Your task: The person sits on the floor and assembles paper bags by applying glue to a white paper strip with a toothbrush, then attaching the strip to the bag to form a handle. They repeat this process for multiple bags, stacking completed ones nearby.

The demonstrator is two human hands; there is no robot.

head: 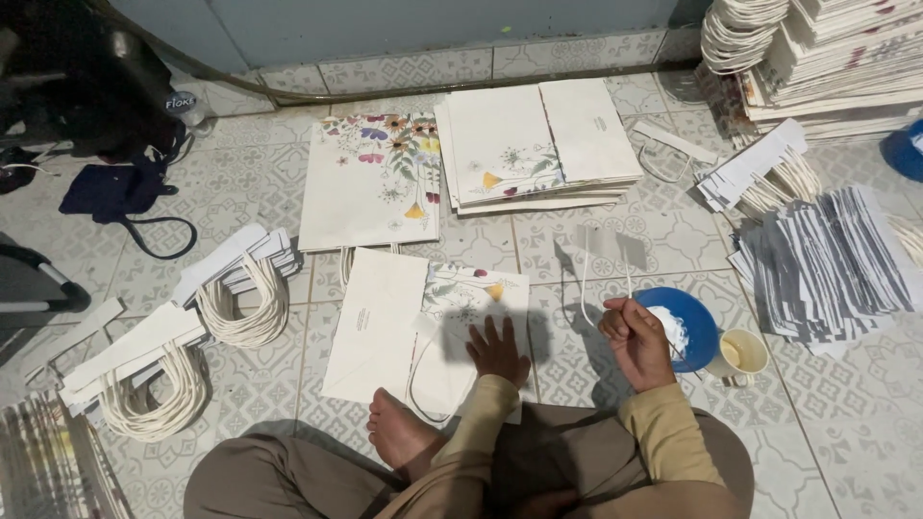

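Patterned grey floor tiles point(673, 231) carried the lot. Left hand point(497, 350) lay flat, fingers spread, on a floral paper bag point(404, 327) beside a bare foot point(399, 434). Right hand's point(635, 332) grip was closed on a white card strip with cord handle point(606, 252) (loop hanging down). Just right: blue dish of white paste point(694, 322), small cup point(742, 354). Around: flat bag stacks point(538, 144), bundled cord handles point(240, 308), fanned grey-edged sheets point(827, 264).
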